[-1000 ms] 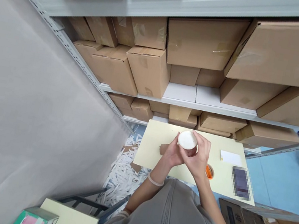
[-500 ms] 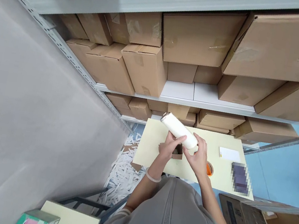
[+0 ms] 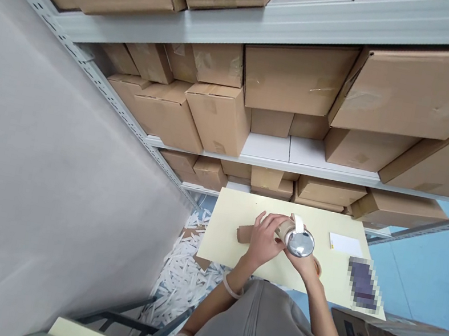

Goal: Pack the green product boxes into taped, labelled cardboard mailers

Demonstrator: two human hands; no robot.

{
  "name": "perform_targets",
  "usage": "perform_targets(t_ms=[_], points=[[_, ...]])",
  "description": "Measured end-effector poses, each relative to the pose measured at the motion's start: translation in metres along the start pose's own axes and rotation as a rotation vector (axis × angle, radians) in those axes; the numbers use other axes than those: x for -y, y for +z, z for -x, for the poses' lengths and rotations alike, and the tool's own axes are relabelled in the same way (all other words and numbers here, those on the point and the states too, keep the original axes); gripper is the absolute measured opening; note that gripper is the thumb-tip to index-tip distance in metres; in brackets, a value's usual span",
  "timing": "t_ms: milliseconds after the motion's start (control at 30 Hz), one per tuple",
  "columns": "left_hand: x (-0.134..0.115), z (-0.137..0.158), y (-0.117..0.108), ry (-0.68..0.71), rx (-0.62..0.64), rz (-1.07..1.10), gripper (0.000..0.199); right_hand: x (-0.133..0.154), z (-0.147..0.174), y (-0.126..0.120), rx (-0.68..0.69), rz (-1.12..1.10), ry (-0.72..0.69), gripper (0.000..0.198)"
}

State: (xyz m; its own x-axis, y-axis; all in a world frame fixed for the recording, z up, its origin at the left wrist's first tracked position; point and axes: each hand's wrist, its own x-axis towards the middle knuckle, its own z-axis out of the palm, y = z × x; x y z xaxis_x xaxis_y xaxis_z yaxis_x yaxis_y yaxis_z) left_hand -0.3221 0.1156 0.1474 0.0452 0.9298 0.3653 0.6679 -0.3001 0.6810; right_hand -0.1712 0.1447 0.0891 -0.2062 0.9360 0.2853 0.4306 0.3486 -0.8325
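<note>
The cylindrical container [image 3: 285, 231], which half a second ago showed its long white side, now points its shiny silver end [image 3: 301, 243] towards the camera, so it appears to have been swung round; I judge the handling to be at a turning stage, with the container not yet set down. It is held above the cream table [image 3: 226, 206]. The left hand [image 3: 267, 239] curls partly closed around its other end, thumb underneath; the right hand [image 3: 299, 261] is beneath it, mostly hidden, and I cannot tell how far its fingers close. A pale strip [image 3: 297, 223] crosses the silver end's rim, its nature unclear. On the table's left part is a brown cardboard box [image 3: 244, 234], partly covered by the left hand; on its right part are a tape roll [image 3: 319, 267], a white card [image 3: 345, 245] and a pixelated dark rectangle [image 3: 363, 282]. Beyond the table, a metal rack [image 3: 219, 25] holds cartons [image 3: 220, 118]; left of it, shredded paper [image 3: 178, 281] covers the floor beside a grey wall [image 3: 35, 158].
</note>
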Motion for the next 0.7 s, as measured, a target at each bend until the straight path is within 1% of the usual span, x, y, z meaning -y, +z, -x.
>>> perform_targets(t_ms=[67, 133, 167, 233, 333, 500, 600, 700], points=[[0.004, 0.002, -0.001, -0.007, 0.018, -0.037, 0.052, 0.011, 0.001, -0.015, 0.126, -0.05, -0.018, 0.083], [0.01, 0.004, -0.002, -0.015, 0.027, -0.075, 0.051, 0.027, 0.001, -0.029, 0.233, -0.098, -0.013, 0.089], [0.013, 0.006, -0.002, -0.016, 0.036, -0.095, 0.051, 0.035, 0.0, -0.034, 0.255, -0.102, -0.011, 0.089], [0.02, 0.009, -0.002, -0.024, 0.06, -0.127, 0.053, 0.049, -0.003, -0.038, 0.233, -0.068, -0.004, 0.083], [0.032, 0.017, -0.002, -0.061, 0.082, -0.144, 0.059, 0.056, -0.009, -0.028, 0.188, 0.038, 0.012, 0.068], [0.062, 0.034, 0.009, -0.141, 0.121, -0.149, 0.056, 0.04, -0.016, 0.005, 0.23, 0.173, 0.016, 0.052], [0.079, 0.043, 0.02, -0.212, 0.15, -0.157, 0.057, 0.027, -0.019, 0.02, 0.238, 0.163, 0.051, 0.048], [0.089, 0.048, 0.027, -0.223, 0.168, -0.154, 0.06, 0.018, -0.024, 0.027, 0.224, 0.139, 0.131, 0.051]])
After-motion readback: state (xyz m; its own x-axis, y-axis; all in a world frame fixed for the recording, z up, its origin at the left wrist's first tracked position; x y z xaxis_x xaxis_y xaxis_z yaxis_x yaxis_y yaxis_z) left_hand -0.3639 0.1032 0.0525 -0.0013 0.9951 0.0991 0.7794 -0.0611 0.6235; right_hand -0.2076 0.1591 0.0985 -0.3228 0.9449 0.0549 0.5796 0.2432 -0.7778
